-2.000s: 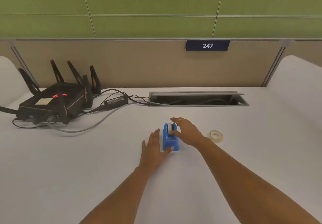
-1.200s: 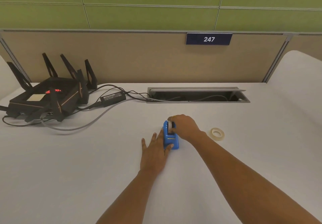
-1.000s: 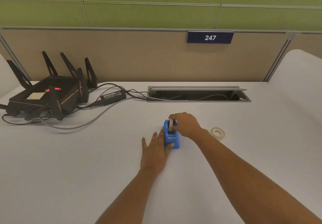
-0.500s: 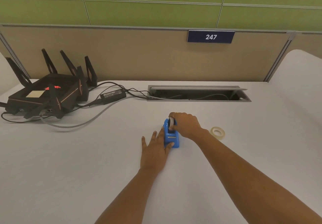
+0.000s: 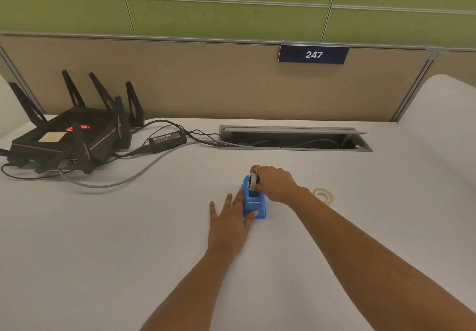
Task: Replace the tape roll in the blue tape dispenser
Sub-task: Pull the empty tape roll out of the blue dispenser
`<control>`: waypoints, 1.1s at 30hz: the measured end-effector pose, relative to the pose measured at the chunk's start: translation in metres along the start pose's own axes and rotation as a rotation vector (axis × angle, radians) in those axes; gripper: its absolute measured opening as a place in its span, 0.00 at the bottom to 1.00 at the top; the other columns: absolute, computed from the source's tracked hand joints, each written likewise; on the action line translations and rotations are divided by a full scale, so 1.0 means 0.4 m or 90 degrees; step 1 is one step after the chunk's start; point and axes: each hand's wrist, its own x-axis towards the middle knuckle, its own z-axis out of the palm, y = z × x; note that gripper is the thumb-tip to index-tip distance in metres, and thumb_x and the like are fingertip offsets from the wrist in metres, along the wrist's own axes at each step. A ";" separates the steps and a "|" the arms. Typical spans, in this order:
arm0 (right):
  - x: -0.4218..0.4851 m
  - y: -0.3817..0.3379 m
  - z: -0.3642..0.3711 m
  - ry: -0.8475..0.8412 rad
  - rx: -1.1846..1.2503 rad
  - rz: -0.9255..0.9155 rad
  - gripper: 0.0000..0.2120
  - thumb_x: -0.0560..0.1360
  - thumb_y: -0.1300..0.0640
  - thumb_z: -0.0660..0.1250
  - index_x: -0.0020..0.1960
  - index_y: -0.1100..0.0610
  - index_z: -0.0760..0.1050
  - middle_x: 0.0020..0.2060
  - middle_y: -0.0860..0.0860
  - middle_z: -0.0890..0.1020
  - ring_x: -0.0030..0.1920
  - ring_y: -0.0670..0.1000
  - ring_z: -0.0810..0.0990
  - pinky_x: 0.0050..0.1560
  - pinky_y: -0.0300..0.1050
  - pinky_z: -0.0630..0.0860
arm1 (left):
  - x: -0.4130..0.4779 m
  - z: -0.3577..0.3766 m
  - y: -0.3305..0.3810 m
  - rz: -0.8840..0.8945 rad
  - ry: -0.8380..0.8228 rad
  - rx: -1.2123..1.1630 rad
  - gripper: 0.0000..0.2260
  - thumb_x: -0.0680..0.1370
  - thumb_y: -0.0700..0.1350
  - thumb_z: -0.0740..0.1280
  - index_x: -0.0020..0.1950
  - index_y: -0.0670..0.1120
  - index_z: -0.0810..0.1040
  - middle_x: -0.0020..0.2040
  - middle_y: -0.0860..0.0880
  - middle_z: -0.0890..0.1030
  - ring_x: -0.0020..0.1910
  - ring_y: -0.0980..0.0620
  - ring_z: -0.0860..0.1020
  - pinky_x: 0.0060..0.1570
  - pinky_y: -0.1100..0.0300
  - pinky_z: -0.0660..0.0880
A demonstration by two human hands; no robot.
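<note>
Near the middle of the white counter (image 5: 103,253) stands the blue tape dispenser (image 5: 255,203). The left hand (image 5: 228,224) lies flat beside it, fingers straight, with the thumb pressed against its near end to steady it. The right hand (image 5: 277,185) curls over the far end, pinching the tape roll (image 5: 253,182) that stands upright in the slot. Whether the roll has cleared its seat cannot be told. A spare roll (image 5: 322,194) lies flat on the counter, just right of the right wrist.

The dispenser looks light, and the left hand braces it only from the side, not from above. A pull that is not straight up could therefore lift or tip the whole body. A loose tape end might snag on the near end or stick to the fingers. The right forearm, if it swings outward, could knock the spare roll away.
</note>
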 end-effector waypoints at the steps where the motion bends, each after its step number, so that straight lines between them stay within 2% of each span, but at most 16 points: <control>1: 0.000 0.000 -0.001 -0.005 0.001 -0.001 0.18 0.77 0.53 0.61 0.64 0.57 0.66 0.58 0.57 0.78 0.53 0.57 0.77 0.56 0.48 0.72 | 0.000 -0.001 0.001 0.000 0.001 -0.001 0.27 0.78 0.61 0.46 0.74 0.52 0.44 0.75 0.53 0.58 0.75 0.54 0.51 0.73 0.46 0.39; 7: 0.001 0.001 -0.010 -0.034 -0.011 -0.013 0.19 0.78 0.53 0.58 0.67 0.57 0.65 0.62 0.57 0.75 0.58 0.58 0.75 0.59 0.50 0.71 | -0.004 -0.006 0.006 0.001 0.000 0.004 0.27 0.78 0.60 0.46 0.74 0.52 0.44 0.76 0.53 0.57 0.75 0.53 0.51 0.73 0.45 0.40; 14: 0.008 -0.016 -0.023 0.054 -0.072 -0.040 0.21 0.74 0.51 0.65 0.65 0.55 0.68 0.57 0.58 0.75 0.54 0.57 0.75 0.56 0.48 0.73 | -0.005 -0.004 0.006 0.003 0.014 -0.006 0.27 0.78 0.60 0.47 0.74 0.52 0.45 0.75 0.53 0.58 0.75 0.54 0.51 0.73 0.46 0.40; 18: 0.000 -0.013 -0.030 0.050 0.044 -0.033 0.21 0.73 0.55 0.66 0.64 0.56 0.68 0.61 0.58 0.75 0.58 0.57 0.74 0.60 0.48 0.71 | -0.007 0.000 0.002 0.003 0.023 -0.015 0.27 0.78 0.61 0.47 0.74 0.53 0.45 0.75 0.54 0.58 0.75 0.54 0.51 0.73 0.46 0.40; 22: -0.033 0.003 -0.014 0.132 0.193 -0.015 0.21 0.72 0.57 0.68 0.63 0.56 0.69 0.61 0.55 0.76 0.59 0.55 0.74 0.60 0.44 0.68 | -0.007 0.002 -0.001 0.009 0.026 -0.016 0.26 0.78 0.60 0.46 0.74 0.52 0.45 0.75 0.54 0.58 0.75 0.55 0.51 0.73 0.47 0.40; 25: -0.074 0.006 0.013 0.213 0.326 0.001 0.22 0.70 0.57 0.71 0.62 0.56 0.70 0.57 0.55 0.78 0.54 0.51 0.76 0.58 0.42 0.70 | -0.013 0.003 -0.002 0.007 0.019 -0.004 0.27 0.78 0.59 0.46 0.74 0.51 0.44 0.76 0.53 0.57 0.75 0.54 0.51 0.73 0.48 0.40; 27: -0.108 0.002 0.032 0.267 0.428 0.007 0.22 0.69 0.59 0.71 0.61 0.57 0.70 0.54 0.56 0.79 0.49 0.48 0.77 0.52 0.39 0.74 | -0.021 0.001 -0.003 0.014 0.030 -0.031 0.27 0.79 0.58 0.48 0.74 0.50 0.46 0.75 0.51 0.58 0.75 0.54 0.55 0.74 0.51 0.43; 30: -0.157 -0.004 0.060 0.339 0.539 0.023 0.21 0.68 0.61 0.72 0.59 0.57 0.71 0.49 0.56 0.80 0.44 0.47 0.79 0.42 0.30 0.77 | -0.043 -0.009 -0.001 0.040 0.082 -0.199 0.25 0.78 0.53 0.58 0.73 0.49 0.56 0.72 0.51 0.66 0.70 0.53 0.65 0.69 0.61 0.58; 33: -0.201 -0.016 0.085 0.365 0.592 0.049 0.19 0.69 0.60 0.72 0.57 0.57 0.71 0.48 0.56 0.79 0.43 0.47 0.79 0.38 0.27 0.77 | -0.084 -0.021 0.003 0.079 0.111 -0.278 0.23 0.76 0.50 0.63 0.69 0.50 0.63 0.66 0.55 0.70 0.64 0.59 0.69 0.59 0.75 0.58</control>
